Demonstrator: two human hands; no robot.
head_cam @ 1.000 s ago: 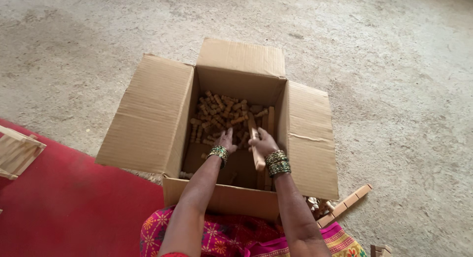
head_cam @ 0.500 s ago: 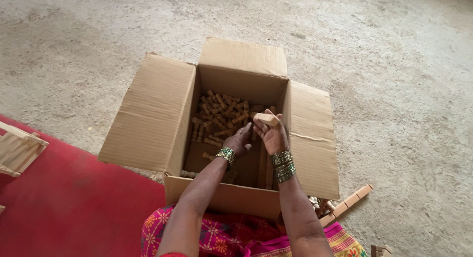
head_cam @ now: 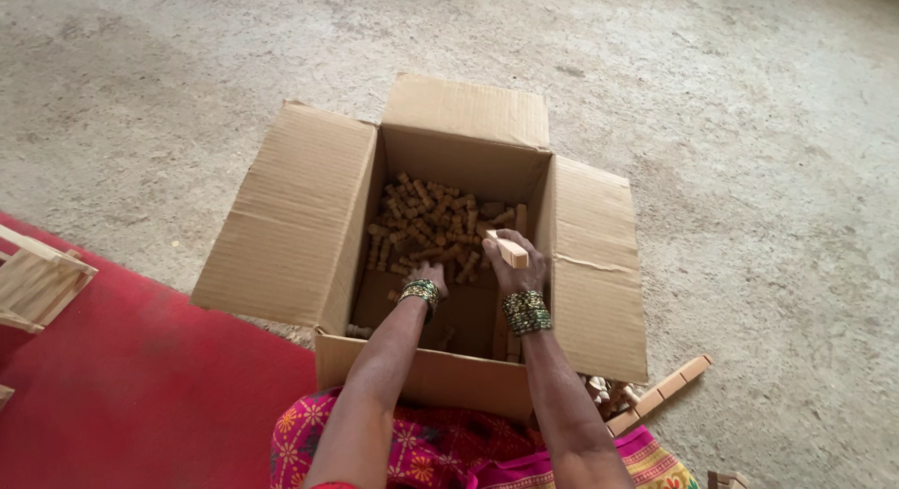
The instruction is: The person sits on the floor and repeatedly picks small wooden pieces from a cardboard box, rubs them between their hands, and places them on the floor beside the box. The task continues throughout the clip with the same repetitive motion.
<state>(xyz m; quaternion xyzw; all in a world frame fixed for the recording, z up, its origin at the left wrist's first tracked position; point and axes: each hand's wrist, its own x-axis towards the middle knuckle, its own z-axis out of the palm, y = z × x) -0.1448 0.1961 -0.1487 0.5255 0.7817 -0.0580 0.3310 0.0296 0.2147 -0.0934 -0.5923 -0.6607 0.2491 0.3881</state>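
Two hands work inside the cardboard box (head_cam: pixel 309 217): right hand (head_cam: pixel 513 269) clenches a wooden block (head_cam: pixel 507 249) above the pegs (head_cam: pixel 426 222). Left hand (head_cam: pixel 426 281) reaches down among them, grip state unclear. Advisable: lift the block clear of the box wall.

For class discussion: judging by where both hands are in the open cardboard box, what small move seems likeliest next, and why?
Probably lift the right hand clear of the cardboard box: its grip already holds a wooden block above the pegs, while the left hand is down inside.
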